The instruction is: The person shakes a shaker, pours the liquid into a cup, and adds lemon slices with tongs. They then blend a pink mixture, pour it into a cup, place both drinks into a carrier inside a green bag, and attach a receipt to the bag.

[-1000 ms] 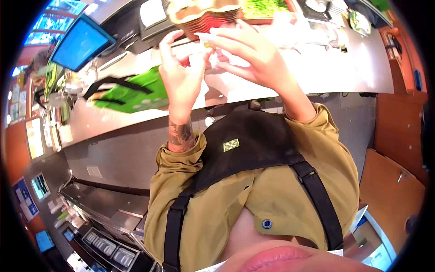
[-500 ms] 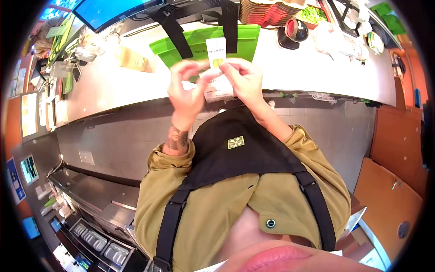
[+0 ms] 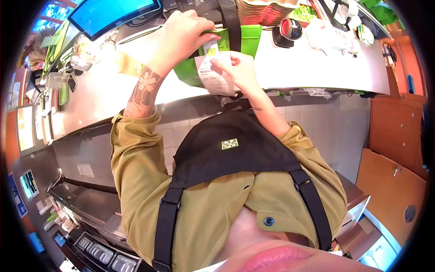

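On the counter stands a green bag (image 3: 249, 38) with black strap handles (image 3: 232, 27). My left hand (image 3: 188, 31) reaches over its upper left edge, closed, with the fingertips pinching the rim near the top of a paper slip. A long white printed receipt (image 3: 215, 77) hangs curled in front of the bag. My right hand (image 3: 238, 68) grips that receipt between thumb and fingers, just right of its middle. The bag's left handle is partly hidden behind my left hand.
Behind the bag are a monitor (image 3: 113, 16) and stacked brown cardboard trays (image 3: 265, 11). A black-and-red scanner-like device (image 3: 287, 31) stands to the right, with clear plastic bags (image 3: 333, 36) beyond. The counter's front edge (image 3: 308, 89) runs before me.
My left hand has moved up and away from the receipt to the bag's top edge. My right hand keeps the receipt, which now hangs slightly further left.
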A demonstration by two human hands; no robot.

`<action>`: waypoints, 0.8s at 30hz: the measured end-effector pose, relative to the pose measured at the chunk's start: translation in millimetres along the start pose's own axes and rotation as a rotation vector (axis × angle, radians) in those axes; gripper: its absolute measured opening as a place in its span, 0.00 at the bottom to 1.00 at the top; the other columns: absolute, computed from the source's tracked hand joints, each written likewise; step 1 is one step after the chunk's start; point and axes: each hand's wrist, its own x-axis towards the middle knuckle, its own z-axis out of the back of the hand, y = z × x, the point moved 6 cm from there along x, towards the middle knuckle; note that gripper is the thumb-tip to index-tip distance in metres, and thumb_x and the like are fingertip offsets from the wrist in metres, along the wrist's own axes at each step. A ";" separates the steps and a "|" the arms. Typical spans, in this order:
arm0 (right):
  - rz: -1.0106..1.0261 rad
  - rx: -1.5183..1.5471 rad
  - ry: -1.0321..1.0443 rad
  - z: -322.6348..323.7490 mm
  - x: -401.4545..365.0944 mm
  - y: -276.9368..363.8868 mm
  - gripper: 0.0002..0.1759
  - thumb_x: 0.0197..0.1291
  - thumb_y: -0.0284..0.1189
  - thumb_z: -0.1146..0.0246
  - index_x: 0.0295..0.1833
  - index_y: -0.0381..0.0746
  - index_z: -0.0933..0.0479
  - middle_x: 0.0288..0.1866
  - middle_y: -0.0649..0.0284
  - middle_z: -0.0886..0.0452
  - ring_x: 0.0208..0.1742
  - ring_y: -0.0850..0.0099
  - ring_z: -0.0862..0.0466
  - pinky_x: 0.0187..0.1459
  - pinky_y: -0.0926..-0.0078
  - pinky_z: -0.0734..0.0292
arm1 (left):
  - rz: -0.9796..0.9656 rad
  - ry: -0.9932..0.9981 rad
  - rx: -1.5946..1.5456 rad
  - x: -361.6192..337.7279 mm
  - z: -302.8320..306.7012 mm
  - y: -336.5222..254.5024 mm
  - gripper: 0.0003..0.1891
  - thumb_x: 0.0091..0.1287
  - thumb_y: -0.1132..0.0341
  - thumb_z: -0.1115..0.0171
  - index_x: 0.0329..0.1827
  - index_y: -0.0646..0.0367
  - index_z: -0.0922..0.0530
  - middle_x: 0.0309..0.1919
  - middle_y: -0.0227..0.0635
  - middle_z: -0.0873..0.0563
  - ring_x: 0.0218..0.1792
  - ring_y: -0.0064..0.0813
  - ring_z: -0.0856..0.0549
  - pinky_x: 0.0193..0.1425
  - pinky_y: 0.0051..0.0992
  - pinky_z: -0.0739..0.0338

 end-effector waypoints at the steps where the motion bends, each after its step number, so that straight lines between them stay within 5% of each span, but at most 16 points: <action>1: -0.026 -0.010 0.045 3.4 -2.1 5.1 0.16 0.56 0.32 0.28 0.46 0.31 0.16 0.34 0.62 0.13 0.33 0.81 0.17 0.36 0.82 0.21 | -0.030 -0.006 0.033 0.4 -0.8 -0.9 0.16 0.48 0.52 0.26 0.31 0.52 0.18 0.23 0.28 0.19 0.31 0.29 0.22 0.37 0.31 0.31; 5: -0.178 -0.252 0.014 46.3 -20.8 2.9 0.22 0.49 0.34 0.23 0.43 0.28 0.18 0.35 0.61 0.14 0.35 0.81 0.17 0.39 0.81 0.21 | -0.044 0.072 0.216 -3.4 -2.6 -12.6 0.24 0.40 0.48 0.25 0.36 0.50 0.23 0.29 0.24 0.21 0.36 0.28 0.23 0.40 0.32 0.33; 7: -0.065 -0.437 -0.245 58.6 -24.8 35.8 0.26 0.43 0.37 0.20 0.43 0.30 0.19 0.33 0.62 0.14 0.35 0.78 0.17 0.41 0.79 0.21 | -0.041 0.149 0.283 -6.6 -9.0 -12.9 0.30 0.37 0.46 0.25 0.40 0.50 0.25 0.32 0.23 0.23 0.38 0.28 0.23 0.42 0.32 0.34; 9: 0.344 -0.652 -0.422 65.5 -17.4 66.9 0.35 0.37 0.36 0.17 0.51 0.35 0.21 0.45 0.60 0.15 0.44 0.73 0.17 0.46 0.72 0.21 | -0.014 0.193 0.234 -6.0 -8.5 -13.4 0.30 0.37 0.46 0.25 0.42 0.52 0.23 0.32 0.26 0.21 0.41 0.29 0.21 0.45 0.34 0.33; 12: 0.794 -0.905 -0.241 50.2 10.9 105.6 0.42 0.36 0.44 0.18 0.56 0.35 0.24 0.50 0.55 0.17 0.46 0.61 0.17 0.51 0.63 0.23 | -0.144 0.206 0.098 -7.6 -9.9 -12.0 0.19 0.50 0.49 0.29 0.34 0.51 0.22 0.28 0.28 0.19 0.36 0.30 0.18 0.45 0.35 0.32; 15: 0.505 -0.791 0.249 36.9 40.3 104.8 0.19 0.45 0.40 0.22 0.34 0.37 0.16 0.26 0.57 0.17 0.27 0.65 0.17 0.33 0.70 0.24 | -0.168 0.292 -0.284 2.8 0.8 8.2 0.16 0.51 0.51 0.29 0.25 0.54 0.21 0.21 0.33 0.19 0.31 0.35 0.19 0.42 0.33 0.31; 18: 0.442 -0.893 0.588 14.3 42.2 110.4 0.20 0.55 0.36 0.28 0.20 0.34 0.23 0.13 0.57 0.31 0.14 0.64 0.32 0.21 0.69 0.37 | -0.094 0.448 -0.377 7.2 4.5 23.1 0.12 0.49 0.55 0.25 0.28 0.52 0.15 0.20 0.33 0.20 0.30 0.37 0.21 0.41 0.35 0.29; 22: 0.584 -0.842 0.489 -2.5 53.7 139.6 0.20 0.57 0.35 0.30 0.19 0.34 0.24 0.12 0.57 0.33 0.13 0.63 0.34 0.19 0.69 0.39 | -0.105 0.173 -0.322 16.7 29.6 47.2 0.14 0.47 0.53 0.25 0.28 0.51 0.15 0.25 0.29 0.15 0.32 0.31 0.17 0.43 0.32 0.31; 23: 0.670 -0.824 0.459 -6.9 68.6 151.1 0.19 0.57 0.35 0.30 0.20 0.35 0.22 0.11 0.59 0.32 0.12 0.71 0.33 0.18 0.70 0.40 | -0.075 -0.034 -0.322 18.8 47.8 58.0 0.14 0.48 0.54 0.24 0.30 0.52 0.15 0.28 0.29 0.14 0.34 0.31 0.16 0.44 0.32 0.30; 24: 0.527 -0.854 0.491 -10.3 88.8 161.5 0.18 0.59 0.38 0.30 0.22 0.37 0.19 0.11 0.66 0.28 0.13 0.79 0.30 0.17 0.75 0.39 | 0.028 -0.149 -0.364 23.0 72.2 68.2 0.15 0.49 0.57 0.24 0.37 0.52 0.15 0.34 0.29 0.12 0.39 0.32 0.15 0.46 0.30 0.26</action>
